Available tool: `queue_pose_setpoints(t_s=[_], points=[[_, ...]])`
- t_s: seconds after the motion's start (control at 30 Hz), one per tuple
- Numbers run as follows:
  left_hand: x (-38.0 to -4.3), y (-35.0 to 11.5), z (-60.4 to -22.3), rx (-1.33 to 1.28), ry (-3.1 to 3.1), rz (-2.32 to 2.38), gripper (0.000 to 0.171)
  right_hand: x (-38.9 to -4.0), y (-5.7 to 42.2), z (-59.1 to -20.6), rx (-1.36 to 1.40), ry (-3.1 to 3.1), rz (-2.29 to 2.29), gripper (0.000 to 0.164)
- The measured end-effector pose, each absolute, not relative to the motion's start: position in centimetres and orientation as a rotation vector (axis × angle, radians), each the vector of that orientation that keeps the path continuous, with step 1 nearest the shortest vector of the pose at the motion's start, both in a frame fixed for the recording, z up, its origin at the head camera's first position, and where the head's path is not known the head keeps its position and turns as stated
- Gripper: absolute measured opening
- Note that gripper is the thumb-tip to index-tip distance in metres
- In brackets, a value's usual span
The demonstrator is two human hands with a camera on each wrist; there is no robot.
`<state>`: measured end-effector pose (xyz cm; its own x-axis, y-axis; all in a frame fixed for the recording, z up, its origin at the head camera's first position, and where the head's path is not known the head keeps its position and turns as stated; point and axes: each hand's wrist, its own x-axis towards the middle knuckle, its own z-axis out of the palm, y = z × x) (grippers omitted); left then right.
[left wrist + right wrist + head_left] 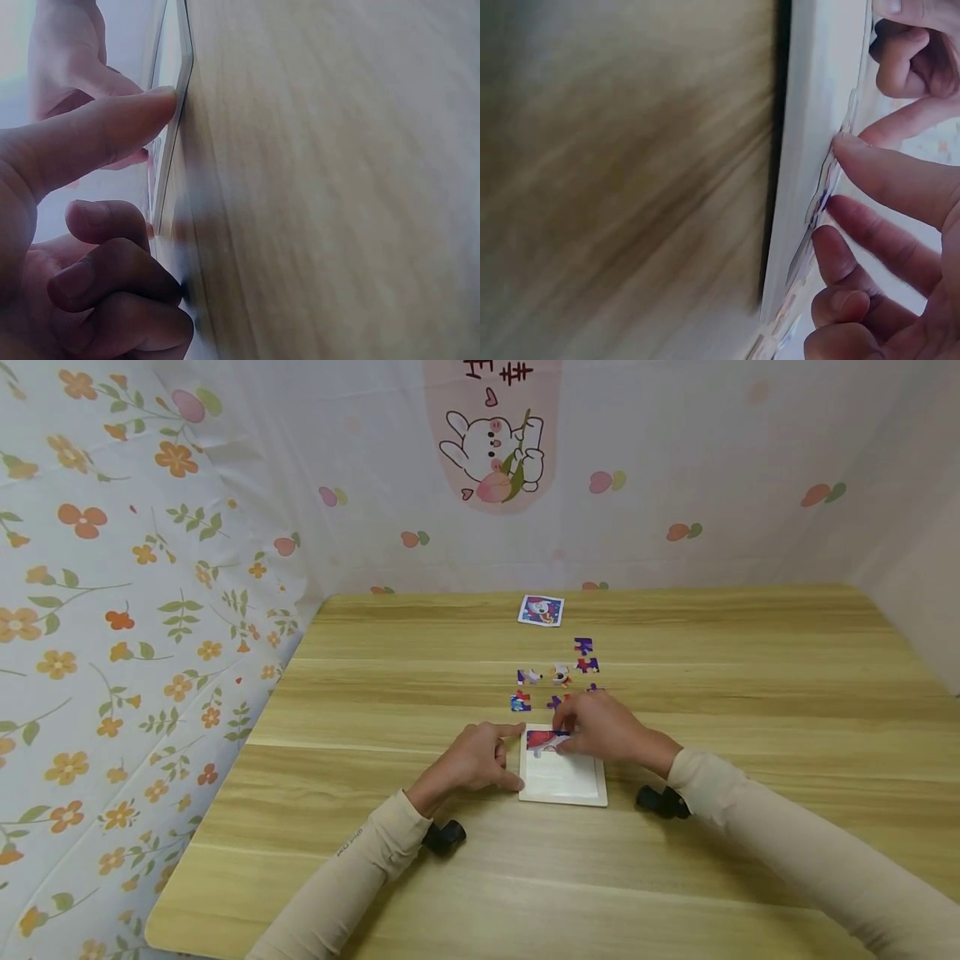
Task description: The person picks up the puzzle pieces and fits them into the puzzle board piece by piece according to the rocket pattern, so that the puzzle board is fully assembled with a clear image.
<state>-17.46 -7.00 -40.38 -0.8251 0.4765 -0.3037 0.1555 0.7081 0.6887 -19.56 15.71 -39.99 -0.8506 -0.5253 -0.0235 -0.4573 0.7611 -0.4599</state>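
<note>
Head view: the left hand (476,756) has its index finger and thumb extended and spread, both tips touching the left edge of a white puzzle tray (558,785), which lies on the wooden table (375,677); the right hand (607,728) bends over the tray's upper right part, its fingertips at the fitted puzzle pieces (542,739) along the top. Loose pieces (561,675) lie just beyond the tray, with a picture card (541,610) farther back. Left wrist view: the thumb tip meets the tray's edge, while three fingers curl toward the palm, holding nothing. Right wrist view: the thumb and index finger, slightly apart, touch flat pieces at the tray's surface; whether they pinch one cannot be told
</note>
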Motion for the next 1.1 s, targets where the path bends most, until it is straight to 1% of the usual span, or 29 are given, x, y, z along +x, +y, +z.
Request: queue_pose_setpoints(t_s=[0.33, 0.53, 0.77, 0.9, 1.1], points=[[-17.6, -6.9, -40.4, 0.495, 2.453, 0.936, 0.084, -19.9, 15.8, -39.9, -0.857, 2.777, -0.699, 0.016], [-17.5, -7.0, -40.2, 0.487, 2.443, 0.946, 0.084, -20.1, 16.1, -39.7, -0.927, 2.747, -0.687, 0.016], [-17.4, -7.0, -40.2, 0.461, 2.435, 0.946, 0.084, -20.7, 16.5, -40.1, -0.912, 2.708, -0.693, 0.017], [-17.4, -7.0, -40.2, 0.463, 2.438, 0.938, 0.084, -21.2, 17.0, -40.2, -0.948, 2.650, -0.713, 0.018], [-17.4, -6.9, -40.2, 0.477, 2.444, 0.940, 0.084, -21.9, 17.7, -39.9, -0.950, 2.621, -0.762, 0.018]])
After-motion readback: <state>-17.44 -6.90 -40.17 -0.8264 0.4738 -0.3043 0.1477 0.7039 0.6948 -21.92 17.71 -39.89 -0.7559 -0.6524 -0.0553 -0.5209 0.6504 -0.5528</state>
